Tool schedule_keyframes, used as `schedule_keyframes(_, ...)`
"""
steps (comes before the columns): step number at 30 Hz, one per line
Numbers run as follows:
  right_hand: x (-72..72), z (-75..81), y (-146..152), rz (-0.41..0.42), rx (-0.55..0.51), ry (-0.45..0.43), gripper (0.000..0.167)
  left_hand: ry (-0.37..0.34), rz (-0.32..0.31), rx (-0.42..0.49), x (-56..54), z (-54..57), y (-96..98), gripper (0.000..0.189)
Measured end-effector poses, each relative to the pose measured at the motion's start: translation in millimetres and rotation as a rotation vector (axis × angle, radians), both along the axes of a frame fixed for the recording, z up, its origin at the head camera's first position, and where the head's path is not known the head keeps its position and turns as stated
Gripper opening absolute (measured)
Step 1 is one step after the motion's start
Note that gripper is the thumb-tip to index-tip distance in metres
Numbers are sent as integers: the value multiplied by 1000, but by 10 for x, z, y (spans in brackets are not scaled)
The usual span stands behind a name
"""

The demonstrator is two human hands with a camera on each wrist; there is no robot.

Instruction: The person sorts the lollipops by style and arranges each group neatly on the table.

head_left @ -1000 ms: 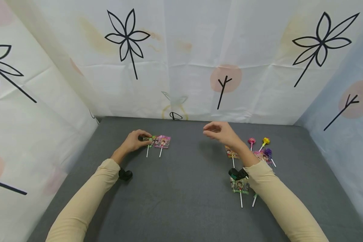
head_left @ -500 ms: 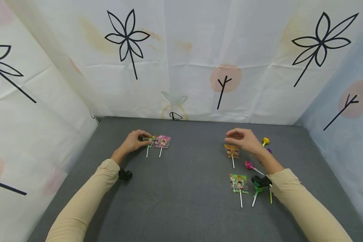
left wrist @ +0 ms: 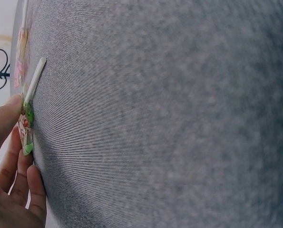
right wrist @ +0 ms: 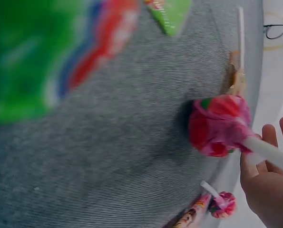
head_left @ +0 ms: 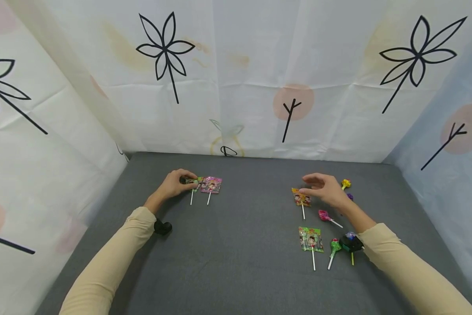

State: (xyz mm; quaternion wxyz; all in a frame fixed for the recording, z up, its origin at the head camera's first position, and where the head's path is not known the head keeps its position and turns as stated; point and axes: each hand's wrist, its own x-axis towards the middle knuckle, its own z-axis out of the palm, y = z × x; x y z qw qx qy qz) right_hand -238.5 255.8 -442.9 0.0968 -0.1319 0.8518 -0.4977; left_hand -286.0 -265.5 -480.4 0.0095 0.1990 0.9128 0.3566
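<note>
At the far left of the table, my left hand (head_left: 176,183) pinches a flat-wrapped green lollipop (head_left: 194,185) by its wrapper between thumb and fingers, its white stick pointing toward me. Right beside it lies a pink flat-wrapped lollipop (head_left: 211,184). My right hand (head_left: 325,189) hovers over the right-hand group with fingers loosely curved, the thumb over the edge of an orange flat-wrapped lollipop (head_left: 302,199); whether it touches the wrapper I cannot tell. In the right wrist view the right hand (right wrist: 269,180) shows past a round pink lollipop (right wrist: 222,123).
Nearer me lie another green flat-wrapped lollipop (head_left: 312,239) and a round green one (head_left: 334,246). Behind the right wrist are a yellow lollipop (head_left: 345,183) and a purple one (head_left: 350,196), partly hidden. A patterned cloth wall (head_left: 251,122) borders the grey table (head_left: 236,262).
My right hand has swept right and a little toward me, from over the table's back middle to the orange lollipop, uncovering lollipops under the forearm. The left hand has stayed still.
</note>
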Motion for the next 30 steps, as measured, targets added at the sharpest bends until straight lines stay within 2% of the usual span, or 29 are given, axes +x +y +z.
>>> schedule_keyframes(9, 33, -90, -18, 27, -36, 21, 51, -18, 4, 7, 3, -2, -8, 25)
schedule_keyframes(15, 36, -148, 19, 41, -20, 44, 51, -24, 9, 4, -2, 3, -9, 26)
schedule_keyframes(23, 0, -186, 34, 48, 85, 98, 54, -20, 1, 11, -4, 3, -10, 26)
schedule_keyframes(30, -40, -215, 29, 50, 167, 90, 57, -19, 7, 9, -4, -11, -26, 25)
